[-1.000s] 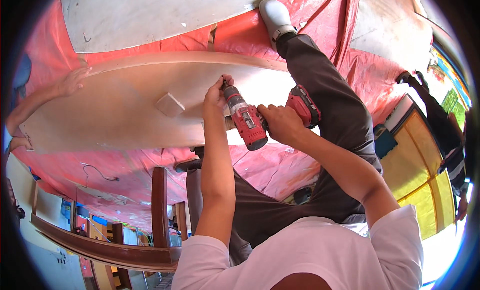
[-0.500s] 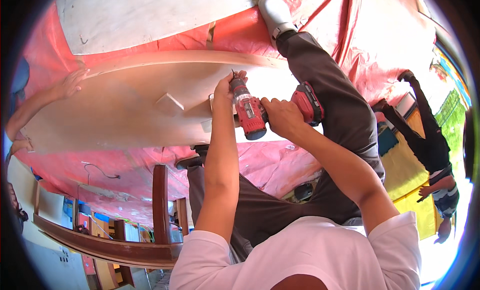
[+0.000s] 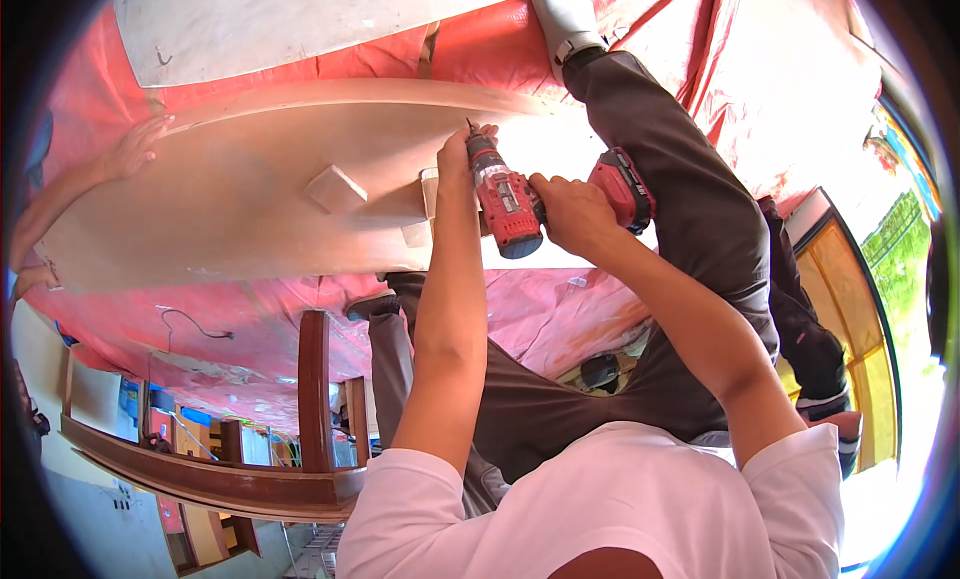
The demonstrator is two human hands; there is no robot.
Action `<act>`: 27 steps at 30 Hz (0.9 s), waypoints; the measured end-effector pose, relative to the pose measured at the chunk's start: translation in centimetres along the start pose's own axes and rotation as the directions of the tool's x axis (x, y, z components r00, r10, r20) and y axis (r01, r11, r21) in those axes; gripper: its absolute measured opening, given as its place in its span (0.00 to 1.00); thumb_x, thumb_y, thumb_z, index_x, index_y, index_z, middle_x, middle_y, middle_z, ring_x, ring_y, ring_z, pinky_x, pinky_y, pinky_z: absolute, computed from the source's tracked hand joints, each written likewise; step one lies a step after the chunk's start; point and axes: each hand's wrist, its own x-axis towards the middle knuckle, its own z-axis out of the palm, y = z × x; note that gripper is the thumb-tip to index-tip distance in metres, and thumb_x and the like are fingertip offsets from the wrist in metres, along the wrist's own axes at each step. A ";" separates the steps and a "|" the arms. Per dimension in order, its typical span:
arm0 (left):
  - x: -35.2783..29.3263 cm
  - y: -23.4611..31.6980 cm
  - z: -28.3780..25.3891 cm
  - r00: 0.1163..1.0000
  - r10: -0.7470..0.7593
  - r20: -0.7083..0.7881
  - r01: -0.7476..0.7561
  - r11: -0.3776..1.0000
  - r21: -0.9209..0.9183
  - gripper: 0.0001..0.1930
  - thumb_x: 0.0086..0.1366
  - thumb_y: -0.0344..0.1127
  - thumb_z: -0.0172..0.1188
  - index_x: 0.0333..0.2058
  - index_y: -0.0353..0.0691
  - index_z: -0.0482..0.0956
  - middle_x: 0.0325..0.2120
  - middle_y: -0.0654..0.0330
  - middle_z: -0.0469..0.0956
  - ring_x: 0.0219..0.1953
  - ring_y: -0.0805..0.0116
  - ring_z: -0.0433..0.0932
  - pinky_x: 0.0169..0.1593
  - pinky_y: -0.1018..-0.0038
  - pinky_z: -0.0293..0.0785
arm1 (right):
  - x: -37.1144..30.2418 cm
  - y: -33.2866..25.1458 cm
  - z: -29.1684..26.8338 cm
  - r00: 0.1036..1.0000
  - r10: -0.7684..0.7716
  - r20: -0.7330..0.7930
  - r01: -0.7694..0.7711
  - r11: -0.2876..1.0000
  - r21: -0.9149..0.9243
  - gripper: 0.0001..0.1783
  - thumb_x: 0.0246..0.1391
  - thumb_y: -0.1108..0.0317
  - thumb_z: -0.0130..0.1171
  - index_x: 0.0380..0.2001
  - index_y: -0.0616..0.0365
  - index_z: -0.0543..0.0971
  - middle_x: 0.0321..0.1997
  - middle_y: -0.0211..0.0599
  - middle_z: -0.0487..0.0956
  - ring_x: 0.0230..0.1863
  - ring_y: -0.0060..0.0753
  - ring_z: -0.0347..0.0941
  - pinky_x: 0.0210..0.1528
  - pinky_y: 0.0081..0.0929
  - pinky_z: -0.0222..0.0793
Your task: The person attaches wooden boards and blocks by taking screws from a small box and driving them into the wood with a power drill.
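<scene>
A red and black cordless drill [image 3: 508, 204] is in front of me, its thin bit pointing up and away. My right hand [image 3: 578, 214] is wrapped round its handle, just left of the red battery pack [image 3: 622, 189]. At the chuck, my left hand [image 3: 455, 159] is closed about the drill's front end; some of its fingers are hidden behind the tool. Beneath both hands lies a long pale wooden panel [image 3: 230, 199] with a curved strip [image 3: 330, 94] along its far edge. Small wooden blocks [image 3: 337, 189] are on the panel near my left hand.
Another person's hand [image 3: 130, 149] rests at the panel's left end, with a second hand [image 3: 38, 277] nearer. Red sheeting [image 3: 260, 329] covers the floor. A brown wooden frame [image 3: 315, 389] stands at lower left, and a white board [image 3: 300, 24] lies beyond. Someone in dark clothes [image 3: 810, 339] is at right.
The view has shifted a little, so the panel sits slightly higher. Both my hands keep their hold on the drill. The person at the right has moved nearer, beside a yellow-paned frame.
</scene>
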 end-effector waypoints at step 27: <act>1.2 1.3 -0.7 0.997 -0.071 -0.012 0.072 0.984 0.164 0.17 0.68 0.37 0.45 0.40 0.27 0.77 0.37 0.49 0.81 0.39 0.61 0.79 0.47 0.69 0.75 | 1.3 -1.1 -0.3 0.991 0.091 0.097 -0.095 0.995 0.039 0.16 0.50 0.74 0.53 0.45 0.52 0.70 0.38 0.44 0.77 0.42 0.53 0.75 0.43 0.47 0.69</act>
